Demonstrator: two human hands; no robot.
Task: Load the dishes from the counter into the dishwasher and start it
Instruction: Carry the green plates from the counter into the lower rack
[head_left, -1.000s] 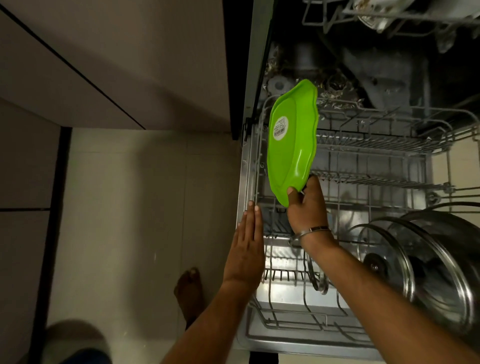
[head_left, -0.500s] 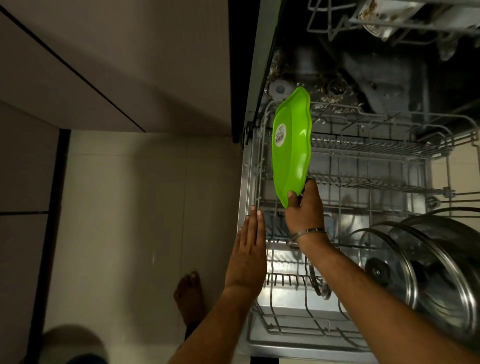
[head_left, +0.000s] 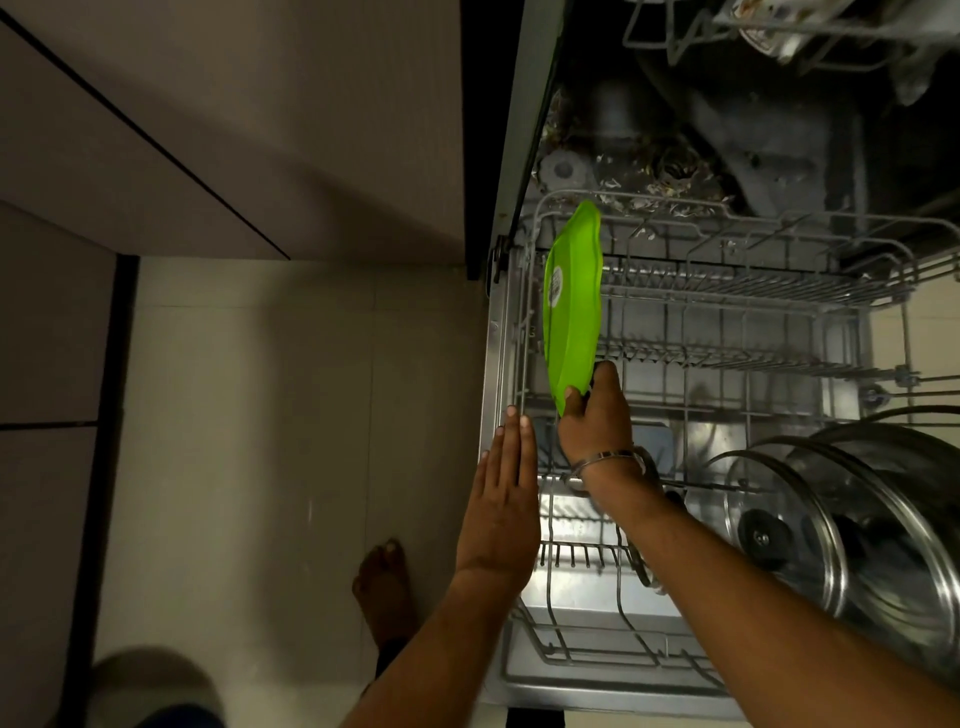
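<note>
The right hand (head_left: 597, 415) holds a green plate (head_left: 573, 306) by its bottom edge, with the thumb on one side and the fingers on the other. The plate stands up on its edge at the left side of the bottom rack (head_left: 727, 322) of the dishwasher (head_left: 524, 156). A round white sticker (head_left: 557, 286) is on the side of the plate that faces left. A thin metal bangle (head_left: 610, 460) sits on the right wrist.

The left hand (head_left: 501, 504) is flat, with its fingers straight and close together. It holds nothing. Its fingertips are at the left rim of the rack, just beside the right hand.

Shiny metal lids (head_left: 831, 519) stand in the rack on the right, well apart from the plate. Another rack (head_left: 779, 31) is higher up in the dishwasher, and what it holds is too dark to tell. A bare foot (head_left: 387, 587) stands on the pale floor (head_left: 249, 415) to the left of the dishwasher.
</note>
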